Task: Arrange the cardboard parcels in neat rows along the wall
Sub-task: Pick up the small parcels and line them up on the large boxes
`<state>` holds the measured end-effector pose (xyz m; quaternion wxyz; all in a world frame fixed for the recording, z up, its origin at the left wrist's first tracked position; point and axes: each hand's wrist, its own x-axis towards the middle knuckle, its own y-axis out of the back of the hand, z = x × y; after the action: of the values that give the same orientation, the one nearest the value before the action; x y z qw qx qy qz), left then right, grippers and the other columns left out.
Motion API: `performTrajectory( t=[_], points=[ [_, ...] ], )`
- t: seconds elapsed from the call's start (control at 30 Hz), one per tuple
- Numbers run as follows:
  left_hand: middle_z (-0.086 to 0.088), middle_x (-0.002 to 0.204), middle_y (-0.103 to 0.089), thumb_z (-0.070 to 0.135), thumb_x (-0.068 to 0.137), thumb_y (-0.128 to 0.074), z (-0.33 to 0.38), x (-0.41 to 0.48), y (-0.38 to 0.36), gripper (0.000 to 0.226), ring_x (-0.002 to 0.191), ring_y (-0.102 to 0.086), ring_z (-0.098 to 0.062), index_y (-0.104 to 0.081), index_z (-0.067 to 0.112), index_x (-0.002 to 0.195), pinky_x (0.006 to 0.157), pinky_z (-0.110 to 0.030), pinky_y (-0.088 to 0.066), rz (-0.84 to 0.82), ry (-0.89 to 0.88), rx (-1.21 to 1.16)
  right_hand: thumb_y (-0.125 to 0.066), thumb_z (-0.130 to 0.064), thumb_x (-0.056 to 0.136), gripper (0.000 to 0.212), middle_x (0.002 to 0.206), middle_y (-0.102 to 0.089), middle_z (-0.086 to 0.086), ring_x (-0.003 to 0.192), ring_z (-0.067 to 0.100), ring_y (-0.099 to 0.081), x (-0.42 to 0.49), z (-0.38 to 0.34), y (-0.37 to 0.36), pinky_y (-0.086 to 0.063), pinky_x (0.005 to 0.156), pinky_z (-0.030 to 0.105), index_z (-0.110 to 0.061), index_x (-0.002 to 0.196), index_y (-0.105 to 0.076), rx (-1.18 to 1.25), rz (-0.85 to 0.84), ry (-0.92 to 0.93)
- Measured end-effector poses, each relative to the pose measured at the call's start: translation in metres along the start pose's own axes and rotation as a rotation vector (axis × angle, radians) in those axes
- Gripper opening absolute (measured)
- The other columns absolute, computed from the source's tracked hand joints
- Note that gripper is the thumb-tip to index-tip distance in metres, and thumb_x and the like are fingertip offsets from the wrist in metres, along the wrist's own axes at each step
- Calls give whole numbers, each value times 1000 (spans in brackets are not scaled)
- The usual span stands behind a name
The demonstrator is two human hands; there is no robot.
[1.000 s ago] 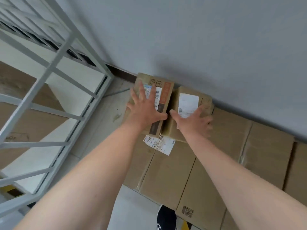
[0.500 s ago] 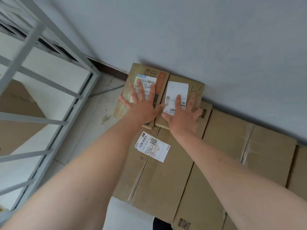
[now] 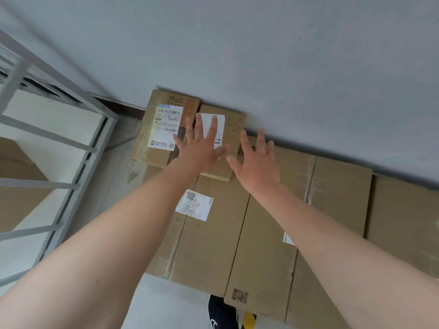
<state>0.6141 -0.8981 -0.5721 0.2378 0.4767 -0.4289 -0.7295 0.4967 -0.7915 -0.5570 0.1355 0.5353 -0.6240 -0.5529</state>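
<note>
Sitting flush: two labelled parcels (image 3: 187, 131)

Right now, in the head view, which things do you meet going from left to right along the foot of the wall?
Metal rack → small parcel with the orange stripe → small parcel with handwriting → right hand → large taped carton.

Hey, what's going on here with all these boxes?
A person is lining up cardboard parcels along the grey wall. Two small brown boxes, one with a printed label and one with a plain white label, sit side by side on larger cartons. The left hand lies open over them; the right hand is spread open beside them.
</note>
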Motion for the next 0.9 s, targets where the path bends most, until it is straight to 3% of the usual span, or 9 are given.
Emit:
performTrajectory(
  t=[0.2, 0.4, 0.67, 0.9],
  points=[
    [-6, 162, 17, 65, 95, -26, 147, -57, -9, 75, 146, 22, -29, 13, 36, 152, 109, -69, 4, -38, -131, -40, -33, -58, 97, 70, 163, 6, 13, 147, 43, -1, -74, 108, 61, -19, 115, 56, -31, 155, -4, -24, 99, -116],
    [-1, 163, 14, 58, 98, -29, 337, -147, -44, 73, 147, 18, -29, 13, 34, 153, 109, -70, 5, -94, -304, -32, -29, -61, 97, 73, 163, 3, 12, 148, 39, -1, -212, 287, 117, -20, 116, 54, -29, 155, 1, 22, 194, -337],
    [1, 163, 14, 64, 96, -23, 607, -331, -209, 73, 147, 18, -26, 14, 35, 152, 109, -67, 9, -287, -619, 72, -32, -57, 98, 70, 163, -3, 14, 148, 39, -4, -493, 579, 115, -20, 116, 54, -29, 155, -2, 59, 238, -820],
    [0, 163, 11, 70, 92, -22, 748, -474, -371, 79, 148, 15, -28, 12, 33, 153, 107, -71, 3, -420, -840, 277, -30, -66, 94, 78, 162, -6, 17, 147, 41, -10, -677, 734, 33, -27, 113, 52, -27, 155, -2, 105, 185, -1029]
  ],
)
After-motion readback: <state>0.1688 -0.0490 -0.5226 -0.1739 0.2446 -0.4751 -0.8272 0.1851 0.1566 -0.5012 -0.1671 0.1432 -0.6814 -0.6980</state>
